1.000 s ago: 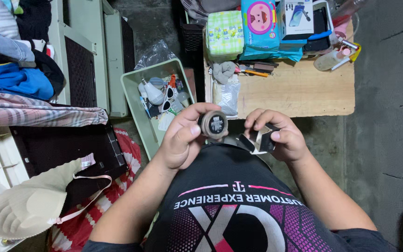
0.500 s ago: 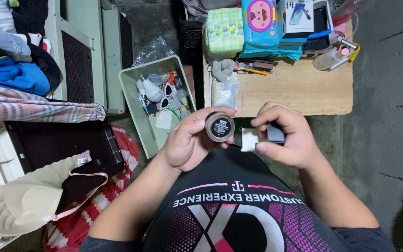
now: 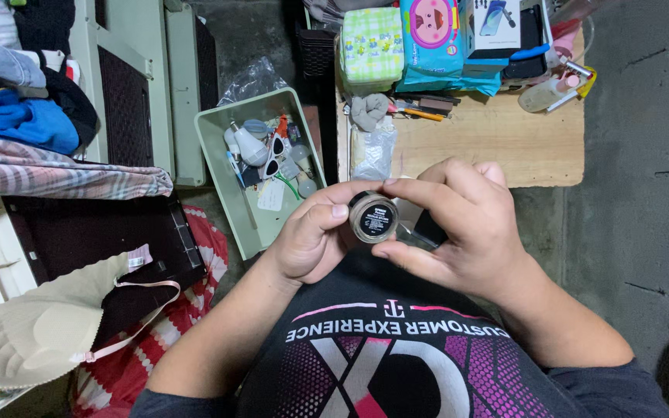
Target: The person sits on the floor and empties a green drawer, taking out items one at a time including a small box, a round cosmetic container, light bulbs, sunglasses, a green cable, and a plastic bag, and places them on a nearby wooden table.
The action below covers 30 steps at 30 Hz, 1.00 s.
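Head view: left hand (image 3: 311, 240) and right hand (image 3: 466, 224) both pinch a small round jar (image 3: 373, 217) w/ dark label, held btwn them above the person's lap. Fingers curled tight round it; right also has a small black item against palm. Green tray (image 3: 218, 166) of bits sits near left; wooden table (image 3: 505, 143) just beyond.

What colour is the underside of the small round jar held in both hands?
Black label, pale tan rim on the jar, clearest in the head view.
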Each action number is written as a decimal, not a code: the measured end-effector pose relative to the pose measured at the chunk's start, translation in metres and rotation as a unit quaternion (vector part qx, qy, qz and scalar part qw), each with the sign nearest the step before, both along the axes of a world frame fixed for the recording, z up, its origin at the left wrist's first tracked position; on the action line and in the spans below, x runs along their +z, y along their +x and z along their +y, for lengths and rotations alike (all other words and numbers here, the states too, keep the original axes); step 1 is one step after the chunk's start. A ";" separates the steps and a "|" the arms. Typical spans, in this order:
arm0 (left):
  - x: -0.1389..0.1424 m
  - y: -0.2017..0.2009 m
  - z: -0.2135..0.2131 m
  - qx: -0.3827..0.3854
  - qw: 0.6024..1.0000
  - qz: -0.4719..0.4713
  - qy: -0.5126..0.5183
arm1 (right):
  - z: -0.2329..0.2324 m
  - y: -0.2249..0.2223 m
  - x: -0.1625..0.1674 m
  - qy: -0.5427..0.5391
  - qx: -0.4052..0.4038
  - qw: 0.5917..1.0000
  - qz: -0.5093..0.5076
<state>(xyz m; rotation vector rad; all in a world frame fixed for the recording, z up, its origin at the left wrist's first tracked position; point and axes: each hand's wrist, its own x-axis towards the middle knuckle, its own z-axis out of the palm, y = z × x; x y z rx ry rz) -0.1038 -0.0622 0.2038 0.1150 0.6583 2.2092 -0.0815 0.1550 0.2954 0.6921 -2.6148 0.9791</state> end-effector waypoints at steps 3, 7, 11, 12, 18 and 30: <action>-0.002 0.000 0.000 0.000 1.000 0.006 0.000 | -0.002 -0.002 0.001 0.004 0.005 1.000 0.001; -0.004 0.000 -0.002 -0.001 1.000 0.013 0.007 | -0.002 -0.003 0.000 0.004 0.007 1.000 0.004; -0.006 0.002 -0.001 -0.003 1.000 0.014 0.011 | -0.002 -0.003 0.000 0.005 0.009 1.000 0.015; -0.007 0.002 0.000 -0.005 1.000 0.013 0.015 | -0.002 -0.003 -0.001 0.005 0.012 1.000 0.016; -0.009 0.003 0.000 -0.004 1.000 0.004 0.012 | -0.001 -0.004 0.000 0.001 0.025 1.000 0.019; -0.011 0.003 0.001 -0.003 1.000 0.015 0.008 | 0.000 -0.005 -0.002 0.001 0.027 1.000 0.016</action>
